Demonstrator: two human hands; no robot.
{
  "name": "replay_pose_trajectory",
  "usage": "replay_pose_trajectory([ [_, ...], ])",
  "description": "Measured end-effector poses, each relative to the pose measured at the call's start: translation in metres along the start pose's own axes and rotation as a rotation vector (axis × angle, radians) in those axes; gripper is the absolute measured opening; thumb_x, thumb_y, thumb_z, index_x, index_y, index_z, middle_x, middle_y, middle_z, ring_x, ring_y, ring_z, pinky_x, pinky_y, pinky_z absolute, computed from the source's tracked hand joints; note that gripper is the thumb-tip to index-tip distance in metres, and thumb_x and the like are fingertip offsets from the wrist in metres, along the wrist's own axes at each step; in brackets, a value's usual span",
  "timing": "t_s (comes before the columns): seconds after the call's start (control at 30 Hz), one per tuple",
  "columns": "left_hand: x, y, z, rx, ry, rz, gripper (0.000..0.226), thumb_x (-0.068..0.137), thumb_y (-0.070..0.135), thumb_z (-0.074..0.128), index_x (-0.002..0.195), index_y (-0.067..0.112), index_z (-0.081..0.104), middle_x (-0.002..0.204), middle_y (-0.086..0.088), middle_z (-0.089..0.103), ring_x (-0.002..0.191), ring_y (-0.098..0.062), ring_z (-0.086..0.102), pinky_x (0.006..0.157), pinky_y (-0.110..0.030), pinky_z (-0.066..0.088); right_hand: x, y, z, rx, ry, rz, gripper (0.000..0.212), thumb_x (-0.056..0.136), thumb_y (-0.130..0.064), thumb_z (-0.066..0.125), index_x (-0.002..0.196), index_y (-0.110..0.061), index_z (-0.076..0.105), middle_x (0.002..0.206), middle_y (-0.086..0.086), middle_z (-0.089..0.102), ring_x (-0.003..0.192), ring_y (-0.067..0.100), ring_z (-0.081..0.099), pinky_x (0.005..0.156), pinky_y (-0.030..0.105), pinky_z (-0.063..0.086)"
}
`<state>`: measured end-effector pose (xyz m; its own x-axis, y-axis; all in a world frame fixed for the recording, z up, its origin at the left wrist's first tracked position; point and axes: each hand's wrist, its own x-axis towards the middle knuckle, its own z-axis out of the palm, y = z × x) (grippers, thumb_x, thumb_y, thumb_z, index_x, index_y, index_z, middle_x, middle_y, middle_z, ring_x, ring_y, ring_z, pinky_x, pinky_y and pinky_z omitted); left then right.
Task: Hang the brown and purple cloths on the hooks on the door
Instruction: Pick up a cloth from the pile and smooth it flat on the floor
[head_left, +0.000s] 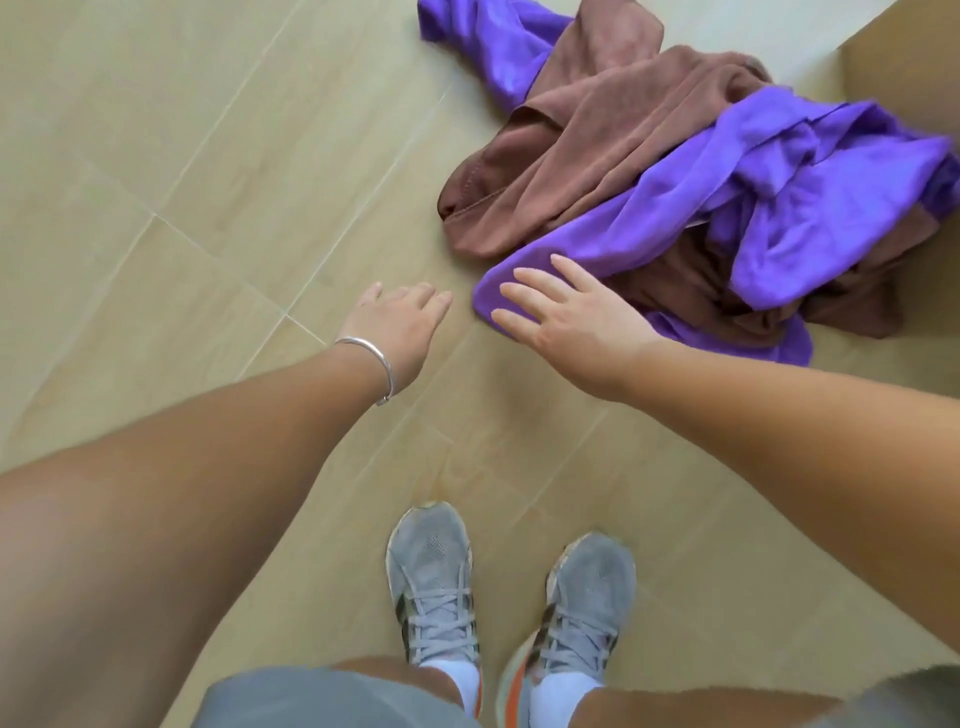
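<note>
A heap of cloths lies on the floor at the upper right. Brown cloths (587, 124) and purple cloths (810, 176) are tangled together in it. My right hand (566, 317) reaches down with its fingers spread over the near purple corner (491, 299) of the heap; whether it touches the cloth I cannot tell. My left hand (400, 327), with a silver bangle at the wrist, hovers over bare floor just left of the heap, fingers relaxed and holding nothing. No door or hooks are in view.
The floor (208, 156) is beige tile with pale grout lines. My two grey sneakers (431, 577) stand near the bottom, below the hands. A tan vertical surface (904, 62), perhaps a door or panel, stands at the upper right behind the heap.
</note>
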<state>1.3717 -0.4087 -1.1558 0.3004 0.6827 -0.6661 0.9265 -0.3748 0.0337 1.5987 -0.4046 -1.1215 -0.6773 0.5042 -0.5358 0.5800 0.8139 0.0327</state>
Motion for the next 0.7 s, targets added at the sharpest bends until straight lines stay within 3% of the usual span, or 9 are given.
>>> replay_pose_trajectory([
  [0.1, 0.034, -0.015, 0.010, -0.029, 0.154, 0.064, 0.067, 0.086, 0.001, 0.040, 0.147, 0.028, 0.031, 0.149, -0.005, 0.034, 0.123, -0.027, 0.047, 0.093, -0.037, 0.036, 0.030, 0.011, 0.024, -0.077, 0.023, -0.122, 0.058, 0.096, -0.017, 0.027, 0.152, -0.018, 0.017, 0.158, 0.010, 0.020, 0.146, 0.030, 0.015, 0.117, 0.052, 0.007],
  [0.2, 0.062, -0.029, 0.012, -0.074, 0.375, 0.133, 0.056, 0.086, 0.000, 0.043, 0.136, 0.022, 0.051, 0.134, -0.010, 0.052, 0.101, -0.033, 0.059, 0.073, -0.039, 0.039, 0.051, 0.021, 0.043, -0.145, 0.029, -0.116, 0.058, 0.093, -0.020, 0.013, 0.151, -0.015, 0.021, 0.158, 0.013, 0.021, 0.145, 0.033, 0.018, 0.117, 0.054, 0.008],
  [0.27, 0.077, -0.037, 0.011, -0.105, 0.448, 0.184, 0.052, 0.084, -0.002, 0.045, 0.130, 0.019, 0.059, 0.126, -0.013, 0.058, 0.091, -0.034, 0.062, 0.069, -0.039, 0.040, 0.062, 0.028, 0.048, -0.185, 0.039, -0.069, 0.063, 0.091, -0.021, 0.005, 0.150, -0.013, 0.023, 0.158, 0.014, 0.021, 0.144, 0.034, 0.020, 0.117, 0.052, 0.011],
  [0.43, 0.098, -0.048, 0.000, -0.098, 0.463, 0.228, 0.047, 0.086, 0.003, 0.043, 0.123, 0.023, 0.064, 0.120, -0.010, 0.062, 0.085, -0.036, 0.063, 0.065, -0.041, 0.047, 0.084, 0.037, 0.046, -0.165, 0.198, 0.008, 0.054, 0.090, -0.017, 0.016, 0.126, -0.015, 0.056, 0.137, 0.012, 0.053, 0.124, 0.031, 0.050, 0.104, 0.044, 0.040],
  [0.6, 0.098, -0.049, -0.005, -0.088, 0.420, 0.167, 0.053, 0.086, 0.003, 0.047, 0.127, 0.034, 0.059, 0.125, 0.002, 0.057, 0.091, -0.029, 0.061, 0.062, -0.030, 0.032, 0.083, 0.033, 0.037, 0.029, 0.327, 0.088, 0.020, 0.086, -0.025, 0.049, 0.083, -0.020, 0.068, 0.090, 0.002, 0.062, 0.092, 0.027, 0.056, 0.084, 0.040, 0.041],
  [0.7, 0.083, -0.047, -0.011, -0.083, 0.355, 0.096, 0.059, 0.087, 0.002, 0.043, 0.133, 0.037, 0.053, 0.127, 0.005, 0.054, 0.095, -0.025, 0.059, 0.062, -0.028, 0.032, 0.071, 0.028, 0.022, 0.284, 0.294, 0.185, 0.030, 0.092, -0.032, 0.049, 0.088, -0.015, 0.073, 0.091, 0.004, 0.065, 0.095, 0.030, 0.055, 0.087, 0.041, 0.039],
])
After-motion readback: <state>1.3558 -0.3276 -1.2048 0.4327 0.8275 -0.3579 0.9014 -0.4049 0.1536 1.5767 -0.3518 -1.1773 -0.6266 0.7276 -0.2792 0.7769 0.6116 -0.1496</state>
